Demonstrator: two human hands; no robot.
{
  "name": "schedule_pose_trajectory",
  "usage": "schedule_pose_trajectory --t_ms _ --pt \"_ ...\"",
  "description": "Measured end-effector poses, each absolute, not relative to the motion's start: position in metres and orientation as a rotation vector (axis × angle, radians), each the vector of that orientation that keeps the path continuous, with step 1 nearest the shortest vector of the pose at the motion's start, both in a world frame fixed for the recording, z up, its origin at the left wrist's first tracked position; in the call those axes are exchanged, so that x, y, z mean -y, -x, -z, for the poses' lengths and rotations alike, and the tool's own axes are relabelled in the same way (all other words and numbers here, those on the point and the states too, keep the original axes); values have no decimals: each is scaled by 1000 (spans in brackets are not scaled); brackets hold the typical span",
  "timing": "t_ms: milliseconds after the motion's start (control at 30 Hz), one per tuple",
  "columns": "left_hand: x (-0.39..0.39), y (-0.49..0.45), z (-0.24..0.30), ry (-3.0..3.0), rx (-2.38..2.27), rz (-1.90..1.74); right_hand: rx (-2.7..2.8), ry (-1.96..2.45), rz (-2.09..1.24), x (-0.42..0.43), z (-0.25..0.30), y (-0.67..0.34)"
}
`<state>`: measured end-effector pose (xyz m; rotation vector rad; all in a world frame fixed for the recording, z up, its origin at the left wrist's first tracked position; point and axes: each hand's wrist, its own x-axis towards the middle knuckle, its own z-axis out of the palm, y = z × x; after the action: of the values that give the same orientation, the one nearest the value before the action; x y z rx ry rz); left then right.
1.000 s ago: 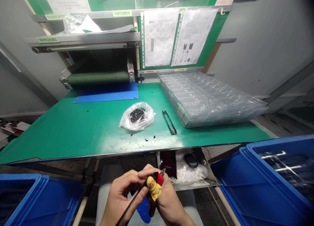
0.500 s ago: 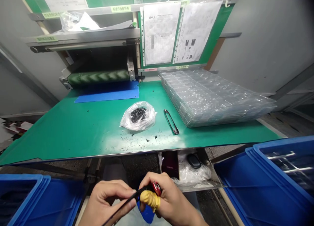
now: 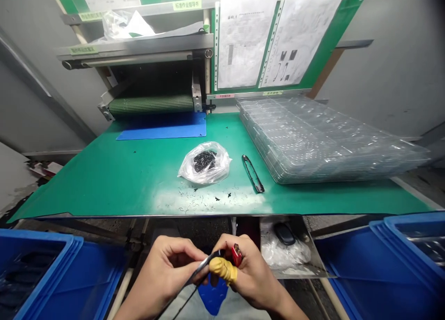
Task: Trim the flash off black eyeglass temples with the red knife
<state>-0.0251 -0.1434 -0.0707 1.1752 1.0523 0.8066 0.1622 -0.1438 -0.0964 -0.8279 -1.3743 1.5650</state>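
Below the bench's front edge, my left hand pinches a thin black strip that runs down to the lower left. My right hand, a yellow cot on its forefinger, is closed round a small red-handled cutter at the strip's upper end. Both hands touch the strip. On the green bench lie a clear bag of black bits and a loose black strip, both beyond my hands.
A stack of clear blister trays fills the bench's right side. A blue mat lies before a green roller at the back. Blue crates stand at lower left and lower right. A metal tray hangs under the bench.
The view has shifted, so the bench sits further right in frame. My hands stay together on the strip and cutter, with the left fingers sliding a little along the strip.
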Motion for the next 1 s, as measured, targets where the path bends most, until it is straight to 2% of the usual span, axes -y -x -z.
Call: schedule_pose_trajectory --t_ms 200,333,467,600,700,867,933,1000 --pt "127 19 65 -1384 -966 -915 1147 807 -1632 136 94 -156" --pt "105 6 48 -1682 -1031 -1083 966 834 -1527 120 90 -148" --pt "49 0 43 -2039 -1121 -1245 788 871 -1345 91 87 -154" --pt "-12 -7 48 -2177 -1252 -1608 584 874 -1252 62 83 -169" --pt "-21 -17 50 -2354 -1120 -1865 523 873 -1361 60 84 -169" --pt "11 -27 43 -2508 -587 -2290 614 836 -1687 88 95 -149" --pt "24 -24 39 -2455 -480 -2248 685 813 -1713 96 98 -148" --pt "34 -20 35 -2325 -478 -1965 766 792 -1633 97 97 -155"
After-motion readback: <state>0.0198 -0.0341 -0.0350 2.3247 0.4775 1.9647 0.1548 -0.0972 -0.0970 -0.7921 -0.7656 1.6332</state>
